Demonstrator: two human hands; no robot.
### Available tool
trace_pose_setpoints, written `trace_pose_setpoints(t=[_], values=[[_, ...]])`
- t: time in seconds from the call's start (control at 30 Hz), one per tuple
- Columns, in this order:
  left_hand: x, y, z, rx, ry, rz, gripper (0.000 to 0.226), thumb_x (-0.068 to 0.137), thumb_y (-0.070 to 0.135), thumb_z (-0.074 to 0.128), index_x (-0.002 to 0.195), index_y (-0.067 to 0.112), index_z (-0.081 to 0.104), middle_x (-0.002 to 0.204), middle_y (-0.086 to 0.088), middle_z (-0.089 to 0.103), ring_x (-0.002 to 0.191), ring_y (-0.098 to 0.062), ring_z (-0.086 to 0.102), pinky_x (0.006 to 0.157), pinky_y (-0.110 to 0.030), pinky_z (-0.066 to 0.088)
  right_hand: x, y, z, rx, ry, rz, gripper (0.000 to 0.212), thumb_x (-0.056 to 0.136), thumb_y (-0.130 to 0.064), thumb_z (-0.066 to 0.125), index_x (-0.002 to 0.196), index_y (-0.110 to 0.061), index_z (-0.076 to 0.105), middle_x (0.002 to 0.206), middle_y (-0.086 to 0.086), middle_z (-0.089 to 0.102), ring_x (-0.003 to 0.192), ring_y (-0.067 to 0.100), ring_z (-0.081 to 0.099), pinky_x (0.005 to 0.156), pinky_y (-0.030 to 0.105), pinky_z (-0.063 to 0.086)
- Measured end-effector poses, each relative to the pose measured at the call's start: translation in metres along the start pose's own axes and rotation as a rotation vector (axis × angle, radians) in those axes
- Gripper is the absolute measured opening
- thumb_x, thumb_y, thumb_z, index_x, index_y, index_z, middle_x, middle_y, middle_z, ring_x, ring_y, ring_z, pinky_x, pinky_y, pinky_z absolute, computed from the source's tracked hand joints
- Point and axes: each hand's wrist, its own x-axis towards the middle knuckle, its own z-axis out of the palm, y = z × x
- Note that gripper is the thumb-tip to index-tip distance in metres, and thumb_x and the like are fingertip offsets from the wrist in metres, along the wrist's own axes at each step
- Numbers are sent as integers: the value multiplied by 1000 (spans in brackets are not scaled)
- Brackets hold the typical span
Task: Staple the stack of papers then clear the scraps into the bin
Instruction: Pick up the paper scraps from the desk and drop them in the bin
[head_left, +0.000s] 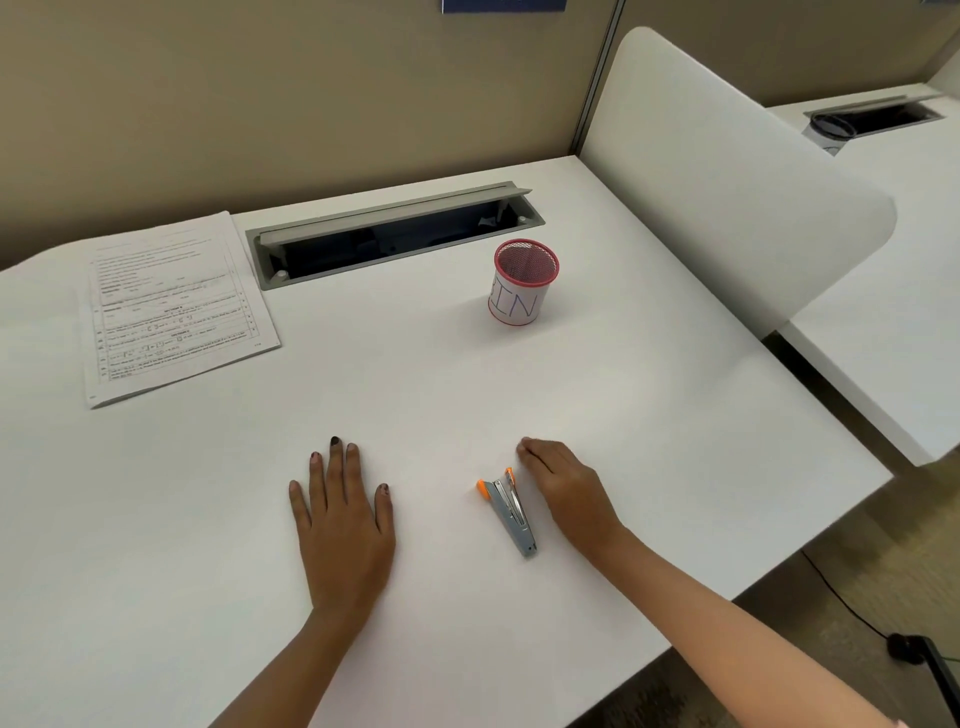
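A stack of printed papers (174, 306) lies at the far left of the white desk (467, 389). A red mesh cup labelled "BIN" (522, 283) stands upright at mid-desk, to the right. A small grey stapler with orange tips (509, 509) lies on its side near the front. My left hand (343, 519) rests flat on the desk with fingers spread, well left of the stapler. My right hand (563, 486) rests on the desk just right of the stapler, fingers bent down onto the surface, holding nothing. No scraps are visible.
An open grey cable tray (395, 234) is sunk into the desk's back edge. A white curved divider (727, 182) rises on the right, with another desk beyond it. A beige partition wall stands behind. The desk's right edge drops to the floor.
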Motion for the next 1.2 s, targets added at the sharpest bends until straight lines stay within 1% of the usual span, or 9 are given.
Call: trace_pose_setpoints(t=[0.1, 0.27, 0.47, 0.6, 0.77, 0.87, 1.07, 1.13, 1.2], values=[[0, 0, 0, -2, 8, 0, 61, 96, 39, 27, 148, 8, 30, 158, -8, 27, 147, -29, 22, 120, -50, 12, -14, 5, -4, -80, -6, 8, 46, 50, 16, 80, 92, -2, 72, 91, 8, 73, 81, 23, 71, 58, 26, 58], [0, 0, 0, 1, 8, 3, 61, 96, 39, 27, 148, 8, 30, 158, -8, 27, 147, -29, 22, 120, -50, 12, -16, 2, -17, 304, 148, 473, 30, 80, 14, 58, 98, -4, 73, 97, 9, 74, 89, 21, 69, 82, 24, 52], [-1, 0, 0, 0, 6, 4, 61, 96, 39, 26, 148, 8, 29, 158, -8, 27, 147, -29, 22, 120, -49, 11, -16, -8, -20, 426, 227, 788, 31, 75, 14, 65, 99, -5, 71, 93, 9, 69, 81, 19, 66, 77, 19, 47], [-1, 0, 0, 0, 9, 2, 61, 96, 39, 26, 149, 8, 29, 159, -7, 26, 147, -28, 21, 121, -48, 10, -6, -16, -14, 422, 241, 795, 27, 74, 11, 69, 94, -6, 72, 90, 8, 69, 77, 17, 64, 74, 17, 47], [0, 1, 0, -6, 12, 5, 60, 96, 39, 27, 148, 8, 29, 158, -8, 26, 147, -29, 21, 121, -49, 10, 5, -14, -14, 387, 210, 704, 40, 75, 21, 55, 99, -6, 71, 94, 7, 68, 76, 12, 62, 74, 14, 48], [-1, 1, 0, -7, 12, 5, 61, 96, 39, 26, 148, 8, 29, 158, -8, 26, 147, -29, 21, 121, -49, 10, 9, -9, -13, 243, 73, 565, 50, 78, 20, 47, 115, -8, 65, 110, 4, 63, 98, 14, 59, 83, 15, 42], [0, 0, 0, -4, 8, 3, 61, 96, 39, 26, 148, 8, 30, 158, -7, 26, 147, -28, 21, 120, -49, 11, -12, -14, -28, 75, -181, 294, 19, 94, -36, 49, 107, -31, 64, 111, -24, 61, 104, -10, 53, 90, 20, 40], [0, 0, 0, 2, 6, 4, 61, 96, 39, 26, 148, 8, 30, 158, -7, 26, 147, -28, 21, 120, -50, 12, -22, -18, -24, 84, -173, 276, 24, 94, -30, 53, 117, -26, 62, 120, -21, 58, 111, -2, 54, 95, 23, 43], [0, 0, 1, 6, 7, 5, 60, 96, 39, 27, 148, 8, 30, 158, -8, 26, 147, -29, 21, 120, -50, 12, -34, -20, -20, 27, -139, 300, 45, 77, -3, 72, 120, -11, 62, 117, -2, 63, 105, 13, 62, 81, 28, 56]])
